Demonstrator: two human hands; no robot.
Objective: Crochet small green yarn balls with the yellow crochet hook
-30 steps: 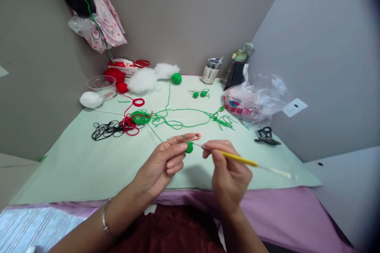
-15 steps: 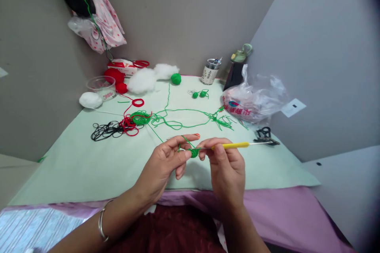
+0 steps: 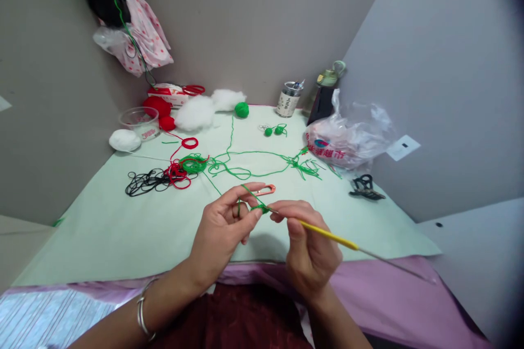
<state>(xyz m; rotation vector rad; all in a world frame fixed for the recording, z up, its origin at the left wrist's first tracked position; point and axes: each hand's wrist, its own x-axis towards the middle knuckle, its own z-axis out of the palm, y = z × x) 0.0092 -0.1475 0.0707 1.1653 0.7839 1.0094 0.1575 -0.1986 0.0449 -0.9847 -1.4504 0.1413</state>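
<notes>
Between thumb and fingers, my left hand (image 3: 223,223) pinches a small green crochet piece (image 3: 260,208), with green yarn (image 3: 250,192) running over its index finger. My right hand (image 3: 311,245) grips a crochet hook (image 3: 333,236) by its yellow handle. The hook's thin metal tip meets the green piece, and its long back end slopes down to the right. Just beyond my left fingertips an orange stitch marker (image 3: 267,190) lies on the table. A green strand leads back from my left hand to a tangle of green yarn (image 3: 194,163).
Black yarn (image 3: 147,181) and red yarn (image 3: 178,174) lie tangled at left. Behind are white stuffing (image 3: 196,113), a clear tub (image 3: 141,122) and a green ball (image 3: 241,109). A plastic bag (image 3: 347,136), a pen can (image 3: 289,99) and a black claw clip (image 3: 366,188) stand or lie at right.
The hook has swung from nearly level to a downward slope, its back end dropping toward me. My right hand has turned and lowered slightly. The orange marker shows more fully now.
</notes>
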